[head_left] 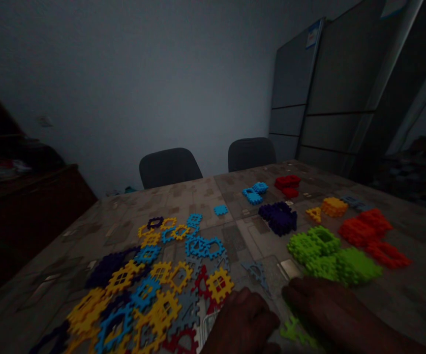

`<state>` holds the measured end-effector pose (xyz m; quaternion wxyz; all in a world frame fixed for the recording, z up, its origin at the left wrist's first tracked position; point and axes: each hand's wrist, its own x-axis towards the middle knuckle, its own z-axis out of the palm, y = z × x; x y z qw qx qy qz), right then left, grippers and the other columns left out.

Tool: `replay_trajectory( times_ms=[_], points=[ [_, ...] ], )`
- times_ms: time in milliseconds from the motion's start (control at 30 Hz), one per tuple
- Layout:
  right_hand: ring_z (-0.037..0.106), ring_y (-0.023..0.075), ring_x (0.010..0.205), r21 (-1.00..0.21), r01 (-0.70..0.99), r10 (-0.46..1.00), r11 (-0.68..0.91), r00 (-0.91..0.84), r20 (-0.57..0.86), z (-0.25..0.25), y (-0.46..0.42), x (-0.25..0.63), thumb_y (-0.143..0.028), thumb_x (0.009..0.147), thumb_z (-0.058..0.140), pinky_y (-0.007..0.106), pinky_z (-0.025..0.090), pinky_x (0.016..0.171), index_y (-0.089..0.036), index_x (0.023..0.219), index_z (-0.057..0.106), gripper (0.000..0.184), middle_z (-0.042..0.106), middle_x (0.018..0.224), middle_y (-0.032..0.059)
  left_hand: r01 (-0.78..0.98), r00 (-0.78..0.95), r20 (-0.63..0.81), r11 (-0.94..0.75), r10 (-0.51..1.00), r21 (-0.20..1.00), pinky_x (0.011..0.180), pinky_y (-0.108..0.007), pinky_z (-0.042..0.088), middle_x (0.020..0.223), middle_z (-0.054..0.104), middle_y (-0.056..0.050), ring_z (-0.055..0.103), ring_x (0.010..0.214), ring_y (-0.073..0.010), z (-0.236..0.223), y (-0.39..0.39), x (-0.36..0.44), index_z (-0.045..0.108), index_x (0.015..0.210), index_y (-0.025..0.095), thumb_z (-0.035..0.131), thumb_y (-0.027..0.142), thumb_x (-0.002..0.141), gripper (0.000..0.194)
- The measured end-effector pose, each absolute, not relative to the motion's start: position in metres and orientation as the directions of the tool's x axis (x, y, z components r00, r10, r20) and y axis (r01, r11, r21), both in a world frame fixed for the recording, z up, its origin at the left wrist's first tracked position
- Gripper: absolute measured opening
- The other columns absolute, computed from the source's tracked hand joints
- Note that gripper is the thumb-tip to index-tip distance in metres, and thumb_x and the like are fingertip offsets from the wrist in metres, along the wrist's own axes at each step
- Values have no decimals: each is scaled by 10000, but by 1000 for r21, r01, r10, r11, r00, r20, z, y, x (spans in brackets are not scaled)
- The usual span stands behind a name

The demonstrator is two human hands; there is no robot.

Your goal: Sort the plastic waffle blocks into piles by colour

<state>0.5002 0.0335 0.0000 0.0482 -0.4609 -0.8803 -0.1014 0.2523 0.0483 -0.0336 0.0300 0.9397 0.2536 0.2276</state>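
My left hand (244, 317) is low in the middle, its fingers curled and pressed together. Whatever those fingers hold, if anything, is hidden; a yellow square interlocking piece (219, 285) lies just beyond them. To its right, my right hand (319, 302) has its fingers bent and close together, the tips out of sight. Partly beneath that hand shows a light green interlocking piece (293, 330); I cannot tell whether it is gripped. Stacked green pieces (323, 260) lie just behind the right hand. A grey triangular piece (256, 273) rests between the hands, farther off.
Mixed yellow pieces (161, 307), blue pieces (146, 292) and others spread over the left of the table (113, 221). Sorted stacks of purple (278, 217), orange-red (366, 226), red (287, 184) and blue (253, 192) stand at right. Two chairs (170, 167) are behind.
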Motion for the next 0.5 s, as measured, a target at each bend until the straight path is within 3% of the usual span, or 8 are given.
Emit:
replay_trajectory(
  times_ms=[100, 300, 500],
  points=[
    [644, 180, 595, 208, 789, 767, 577, -612, 195, 2, 34, 494, 65, 637, 623, 308, 284, 536, -243, 817, 647, 357, 724, 748, -14, 449, 734, 492, -878, 469, 168, 630, -284, 466, 899, 743, 22, 665, 756, -171, -46, 46, 250, 684, 1019, 242, 973, 412, 798, 402],
    [621, 178, 630, 184, 757, 719, 627, -653, 239, -3, 40, 486, 32, 724, 654, 337, 287, 577, -232, 786, 591, 279, 696, 773, -14, 418, 610, 675, -892, 414, 170, 565, -287, 407, 769, 709, 40, 613, 649, -143, -76, 45, 252, 676, 948, 255, 858, 354, 921, 209],
    [613, 164, 608, 131, 758, 713, 639, -647, 269, 11, 45, 485, 12, 734, 690, 327, 270, 564, -236, 766, 606, 263, 690, 742, -20, 355, 611, 676, -905, 413, 232, 584, -277, 442, 804, 739, 39, 644, 680, -144, -64, 44, 247, 696, 1005, 269, 755, 318, 1010, 77]
  ],
)
